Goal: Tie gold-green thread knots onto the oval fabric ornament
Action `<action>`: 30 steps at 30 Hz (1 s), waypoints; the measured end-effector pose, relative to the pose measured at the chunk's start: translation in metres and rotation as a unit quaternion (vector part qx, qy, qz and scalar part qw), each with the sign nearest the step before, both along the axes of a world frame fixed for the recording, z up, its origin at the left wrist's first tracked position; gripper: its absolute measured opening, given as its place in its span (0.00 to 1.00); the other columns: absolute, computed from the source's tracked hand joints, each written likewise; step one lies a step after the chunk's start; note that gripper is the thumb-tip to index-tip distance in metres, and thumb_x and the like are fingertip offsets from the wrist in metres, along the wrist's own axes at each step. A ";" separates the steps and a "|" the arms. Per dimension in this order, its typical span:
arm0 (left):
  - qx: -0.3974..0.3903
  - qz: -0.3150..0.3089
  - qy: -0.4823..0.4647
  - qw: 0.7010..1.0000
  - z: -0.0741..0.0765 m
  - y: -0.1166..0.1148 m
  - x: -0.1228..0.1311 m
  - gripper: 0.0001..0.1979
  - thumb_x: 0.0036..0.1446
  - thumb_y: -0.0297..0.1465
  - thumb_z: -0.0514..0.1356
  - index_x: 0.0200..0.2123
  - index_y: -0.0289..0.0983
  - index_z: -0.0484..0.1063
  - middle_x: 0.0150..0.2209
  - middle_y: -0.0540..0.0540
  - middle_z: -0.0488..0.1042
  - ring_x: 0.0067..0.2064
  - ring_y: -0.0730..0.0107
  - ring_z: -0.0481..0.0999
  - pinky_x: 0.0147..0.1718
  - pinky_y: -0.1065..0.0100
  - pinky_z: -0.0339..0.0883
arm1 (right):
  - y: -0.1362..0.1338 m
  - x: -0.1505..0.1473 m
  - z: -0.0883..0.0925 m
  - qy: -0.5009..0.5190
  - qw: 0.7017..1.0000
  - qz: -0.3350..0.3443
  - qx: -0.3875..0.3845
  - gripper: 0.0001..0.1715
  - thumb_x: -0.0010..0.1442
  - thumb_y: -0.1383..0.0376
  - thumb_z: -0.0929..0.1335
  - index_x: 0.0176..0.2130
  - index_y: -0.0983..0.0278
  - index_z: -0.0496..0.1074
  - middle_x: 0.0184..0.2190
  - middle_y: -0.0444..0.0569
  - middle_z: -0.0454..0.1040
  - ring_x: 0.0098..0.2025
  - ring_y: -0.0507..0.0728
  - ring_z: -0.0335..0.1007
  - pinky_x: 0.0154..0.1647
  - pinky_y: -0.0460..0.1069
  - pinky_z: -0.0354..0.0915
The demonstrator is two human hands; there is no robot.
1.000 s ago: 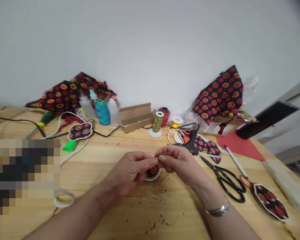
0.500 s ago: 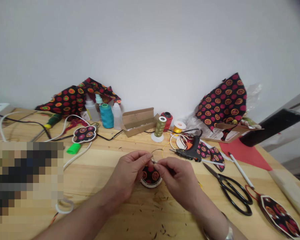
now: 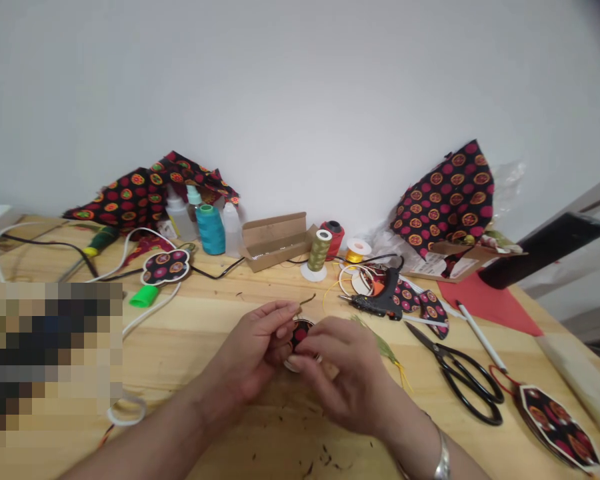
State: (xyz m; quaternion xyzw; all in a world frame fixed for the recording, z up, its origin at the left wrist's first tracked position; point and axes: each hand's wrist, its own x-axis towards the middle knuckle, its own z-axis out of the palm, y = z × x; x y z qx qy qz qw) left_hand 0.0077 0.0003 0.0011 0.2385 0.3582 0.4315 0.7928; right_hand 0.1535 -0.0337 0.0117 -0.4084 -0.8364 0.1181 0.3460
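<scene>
My left hand has its thumb and forefinger closed on a short olive cord, whose end sticks out above the fingertips. Below the cord, between both hands, is a round fabric-covered piece with a dark dotted print and a pale rim. Both hands partly hide it. My right hand reaches across its lower right part, thumb and fingertips close together over its face; what lies between them is hidden. A green tassel with yellow threads lies just beyond my right hand.
Black-handled scissors, a white pen and a patterned octagonal piece lie at right. A glue gun and thread spools, one olive, stand behind. Left are a flower-shaped piece, cables and a green cap.
My right hand has moved down from the cord to the lower face of the round piece, uncovering the tassel. My left fingers stay at the cord, whose end now shows. The view shifted slightly.
</scene>
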 end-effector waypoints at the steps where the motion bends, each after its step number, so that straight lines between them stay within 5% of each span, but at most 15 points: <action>1: -0.002 0.004 0.000 1.000 0.000 0.000 0.000 0.12 0.46 0.29 0.64 0.20 0.35 0.62 0.14 0.59 0.54 0.15 0.85 0.50 0.13 0.79 0.43 | 0.003 0.001 0.000 0.063 0.996 -0.042 -0.041 0.11 0.59 0.65 0.63 0.28 0.64 0.72 0.25 0.47 0.71 0.28 0.51 0.64 0.29 0.47 0.59; 4: 0.004 0.006 0.011 1.000 0.000 0.001 0.001 0.11 0.46 0.29 0.64 0.21 0.34 0.64 0.14 0.59 0.53 0.15 0.86 0.47 0.13 0.79 0.38 | 0.014 0.001 -0.005 0.218 0.948 -0.166 -0.163 0.07 0.53 0.64 0.67 0.28 0.65 0.74 0.24 0.47 0.73 0.27 0.52 0.66 0.29 0.47 0.63; 10: 0.029 -0.013 0.045 0.999 -0.003 -0.003 0.002 0.08 0.47 0.32 0.64 0.24 0.33 0.69 0.14 0.59 0.51 0.16 0.85 0.47 0.14 0.78 0.38 | 0.022 -0.004 -0.009 0.430 0.822 -0.142 -0.345 0.09 0.41 0.65 0.73 0.27 0.64 0.76 0.25 0.47 0.77 0.26 0.53 0.70 0.30 0.49 0.68; 18: 0.057 -0.039 0.099 0.993 -0.003 -0.008 0.007 0.11 0.46 0.36 0.64 0.24 0.33 0.72 0.14 0.58 0.55 0.16 0.84 0.47 0.14 0.76 0.36 | 0.019 -0.004 -0.007 0.473 0.793 -0.119 -0.365 0.07 0.45 0.64 0.72 0.24 0.66 0.74 0.21 0.45 0.74 0.25 0.51 0.67 0.30 0.47 0.66; 23: 0.088 -0.049 0.139 0.985 0.001 -0.010 0.010 0.10 0.47 0.35 0.63 0.23 0.34 0.74 0.16 0.56 0.64 0.16 0.85 0.50 0.16 0.76 0.42 | 0.017 -0.006 -0.005 0.487 0.773 -0.099 -0.393 0.09 0.48 0.62 0.70 0.27 0.67 0.70 0.27 0.45 0.72 0.27 0.50 0.69 0.32 0.48 0.68; 30: 0.125 -0.078 0.125 0.981 0.001 -0.012 0.010 0.09 0.50 0.34 0.61 0.25 0.34 0.75 0.22 0.49 0.71 0.25 0.76 0.65 0.25 0.74 0.56 | 0.019 -0.004 -0.001 0.431 0.799 -0.105 -0.405 0.10 0.51 0.60 0.66 0.28 0.66 0.66 0.22 0.43 0.68 0.18 0.48 0.64 0.14 0.42 0.59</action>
